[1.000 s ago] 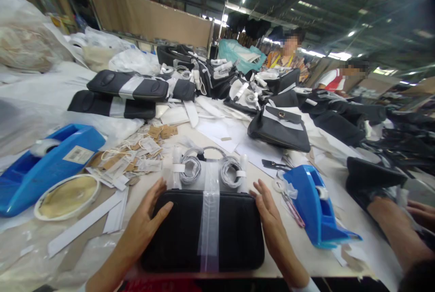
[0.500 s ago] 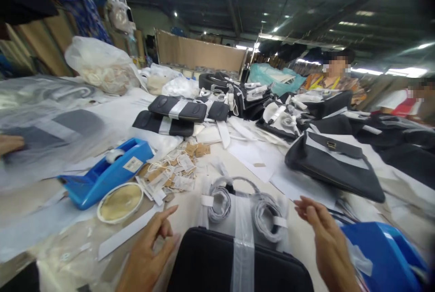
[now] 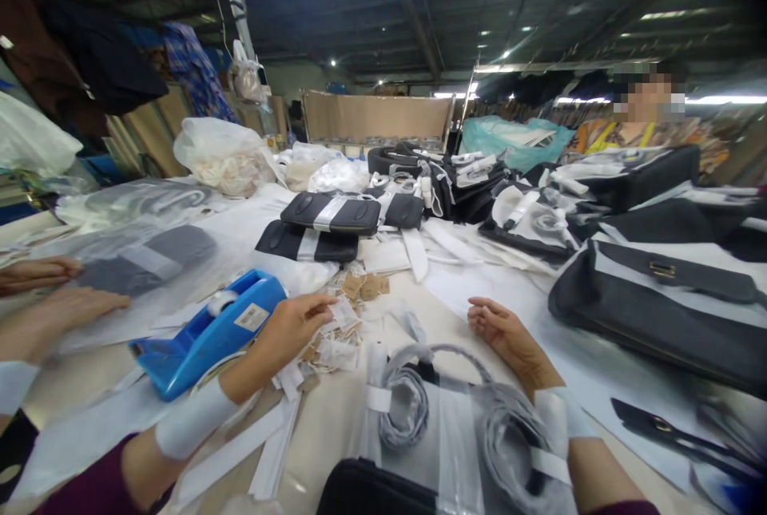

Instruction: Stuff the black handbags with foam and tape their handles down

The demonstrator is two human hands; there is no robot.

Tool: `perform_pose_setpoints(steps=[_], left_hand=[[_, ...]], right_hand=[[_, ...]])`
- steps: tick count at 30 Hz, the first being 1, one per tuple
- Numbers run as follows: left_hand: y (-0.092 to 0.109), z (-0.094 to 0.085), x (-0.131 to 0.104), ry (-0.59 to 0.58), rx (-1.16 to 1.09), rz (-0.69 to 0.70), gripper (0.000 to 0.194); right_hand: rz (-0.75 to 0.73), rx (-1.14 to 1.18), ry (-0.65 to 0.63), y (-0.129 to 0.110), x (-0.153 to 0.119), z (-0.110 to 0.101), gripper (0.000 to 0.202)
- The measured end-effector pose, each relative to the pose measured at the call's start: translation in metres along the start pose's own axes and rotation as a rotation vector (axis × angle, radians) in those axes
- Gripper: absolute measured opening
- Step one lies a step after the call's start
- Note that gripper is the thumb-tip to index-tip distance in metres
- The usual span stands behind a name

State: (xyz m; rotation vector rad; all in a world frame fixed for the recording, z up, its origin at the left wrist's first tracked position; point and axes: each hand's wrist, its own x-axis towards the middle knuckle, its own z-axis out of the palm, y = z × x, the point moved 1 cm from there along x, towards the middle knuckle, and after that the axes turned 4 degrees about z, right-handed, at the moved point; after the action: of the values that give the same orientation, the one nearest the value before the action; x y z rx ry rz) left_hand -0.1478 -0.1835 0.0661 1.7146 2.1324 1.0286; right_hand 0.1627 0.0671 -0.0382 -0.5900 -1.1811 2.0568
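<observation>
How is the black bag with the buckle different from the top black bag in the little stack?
The buckle bag shows a shiny metal buckle; the top bag shows none. The top bag rests on another bag, while the buckle bag lies over white paper. Both are black with pale wrapping.

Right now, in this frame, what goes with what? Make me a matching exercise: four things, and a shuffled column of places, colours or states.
1. Left hand
2. Tape dispenser
3. Wrapped coils
4. Teal plastic

A. Rolled up, with white bands
B. At the far side of the table
C. At the paper tags
D. Blue, with a pale label

Pairs: 1-C, 2-D, 3-A, 4-B
</observation>
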Motion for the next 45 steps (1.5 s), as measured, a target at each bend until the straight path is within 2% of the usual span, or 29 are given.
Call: perform_pose_setpoints(steps=[2,4,8,10,13,17,21,24,26,31,38,41,45], left_hand=[[-0.001,0.008,0.035,-0.057,0.192,0.086,0.029],[-0.001,0.023,0.069,-0.124,0.358,0.168,0.028],[-0.003,0.057,0.127,-0.239,0.453,0.248,0.034],[-0.007,0.066,0.146,-0.288,0.486,0.25,0.039],[-0.014,0.061,0.161,-0.354,0.548,0.202,0.032],[-0.01,0.036,0.152,-0.492,0.588,0.175,0.018],[0.005,0.021,0.123,-0.637,0.588,0.199,0.024],[0.01,0.019,0.103,-0.676,0.603,0.186,0.033],[0.009,0.018,0.096,-0.639,0.65,0.133,0.035],[-0.001,0.02,0.087,-0.477,0.828,-0.107,0.023],[-0.004,0.032,0.08,-0.365,0.816,-0.177,0.017],[-0.004,0.021,0.085,-0.299,0.748,-0.169,0.007],[0.004,-0.006,0.104,-0.148,0.582,-0.087,0.005]], right_hand=[[0.031,-0.019,-0.03,0.007,0.001,-0.002,0.029],[0.04,-0.017,-0.049,0.008,0.001,-0.001,0.029],[0.054,-0.007,-0.044,0.006,0.003,0.001,0.03],[0.053,0.002,-0.043,0.006,0.004,0.0,0.032],[0.056,0.001,-0.058,0.006,0.004,-0.002,0.033],[0.059,0.006,-0.073,0.006,0.004,-0.001,0.034],[0.071,0.002,-0.053,0.005,0.004,0.001,0.035],[0.066,-0.004,-0.058,0.006,0.003,0.002,0.035],[0.059,-0.008,-0.061,0.007,0.003,0.001,0.035],[0.071,-0.014,-0.054,0.007,0.004,0.001,0.036],[0.04,-0.01,-0.069,0.005,0.002,0.004,0.035],[0.04,-0.016,-0.061,0.003,0.0,0.005,0.035],[0.038,-0.014,-0.049,0.0,-0.001,0.008,0.036]])
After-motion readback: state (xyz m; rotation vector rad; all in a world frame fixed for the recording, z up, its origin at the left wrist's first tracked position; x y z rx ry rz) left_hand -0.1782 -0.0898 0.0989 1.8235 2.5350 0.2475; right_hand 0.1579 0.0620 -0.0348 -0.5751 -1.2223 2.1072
